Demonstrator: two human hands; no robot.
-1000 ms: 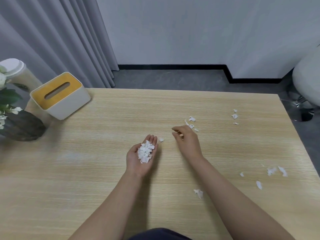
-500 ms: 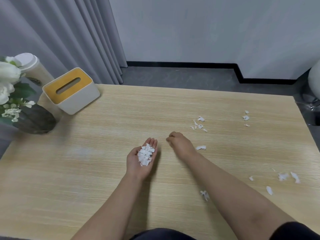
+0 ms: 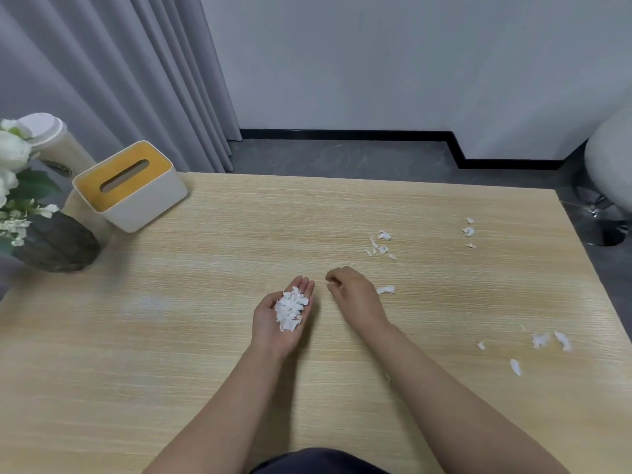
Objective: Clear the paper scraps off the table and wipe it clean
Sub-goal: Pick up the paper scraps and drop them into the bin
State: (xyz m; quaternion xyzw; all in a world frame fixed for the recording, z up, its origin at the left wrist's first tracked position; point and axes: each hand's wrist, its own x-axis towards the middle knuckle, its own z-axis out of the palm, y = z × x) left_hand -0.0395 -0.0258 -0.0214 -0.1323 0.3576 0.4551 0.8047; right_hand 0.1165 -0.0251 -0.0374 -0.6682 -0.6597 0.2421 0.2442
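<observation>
Palm-up, the left hand (image 3: 281,319) cups a scrap pile (image 3: 290,308) running along its straight fingers; the right hand (image 3: 354,292), fingers curled, pinches a tiny scrap (image 3: 330,285) above the worktop (image 3: 205,336).

Soft, even indoor light; wide-angle view with bent edges.

The light is diffuse and cool, with no glare on the matte table (image 3: 205,336) and no hard highlights. Shadows are faint: a soft one lies under the left hand (image 3: 278,319) and forearm, another beside the tissue box (image 3: 131,186) and the dark vase (image 3: 58,244). The centre is fairly sharp; the paper scraps (image 3: 379,246) look slightly smeared. Toward the borders the curtain (image 3: 102,80) folds and the table's edges bow, and the flowers (image 3: 12,155) at far left are soft and overexposed.
</observation>
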